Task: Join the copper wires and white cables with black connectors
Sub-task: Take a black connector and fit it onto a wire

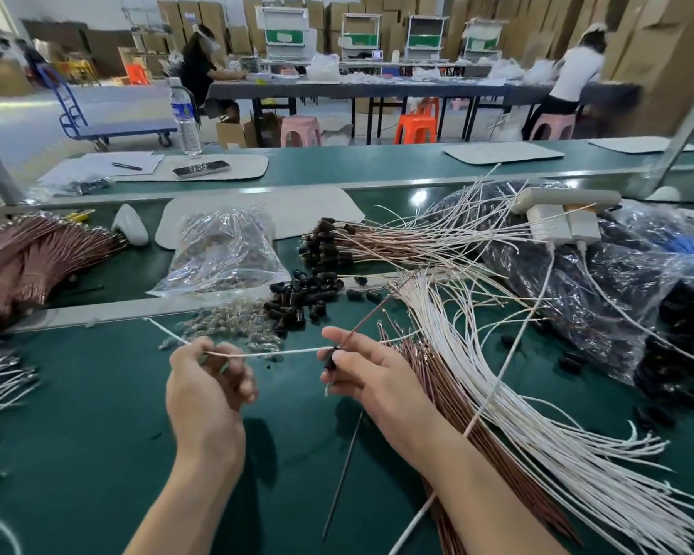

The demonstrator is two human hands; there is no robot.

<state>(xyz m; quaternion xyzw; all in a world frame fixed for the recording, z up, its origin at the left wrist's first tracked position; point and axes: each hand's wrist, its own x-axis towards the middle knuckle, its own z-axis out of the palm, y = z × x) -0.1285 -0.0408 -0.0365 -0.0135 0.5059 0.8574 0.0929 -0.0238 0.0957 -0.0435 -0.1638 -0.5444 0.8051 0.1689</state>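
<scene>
Head view: the left hand (209,378) is curled round 1 white cable (289,350), pinching it near its end. The right hand (365,378) pinches 1 black connector (330,361) between thumb and fingers, and 1 copper wire (377,310) slants up and away from it. The cable meets the connector at the right fingertips, held above the green table (97,434).

The likely trouble is a half-seated end: if the cable goes in crooked it could bend or pull back out. The small connector could also slip and drop among the loose connectors (301,298) heaped just beyond the hands. The right forearm lies on the bundle of white cables (537,414), so a wide movement may drag or tangle them.

A clear bag (221,254) behind the heap holds small brownish parts, too blurred to name. The dark bags (577,282) on the right are full, but I cannot tell with what. A bottle (185,114) stands on the far bench, contents unclear
</scene>
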